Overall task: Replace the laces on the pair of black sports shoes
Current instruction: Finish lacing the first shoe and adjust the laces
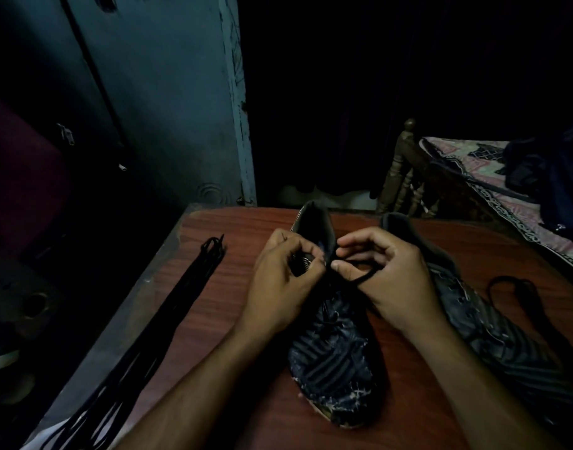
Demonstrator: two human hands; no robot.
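Black sports shoe at table centre, toe toward the person; right hand pinches its black lace, left hand curled, gripping the collar. Second shoe just right, loose lace beside it. Lace bundle lies well left.

A reddish-brown wood-grain worktop carries everything. Near its middle lies a black striped sports shoe, toe toward the viewer. Just to its right, a second black shoe lies angled, toe pointing to the near right. A loose black lace curls beside that second shoe. Along the left edge stretches a long bundle of black laces.
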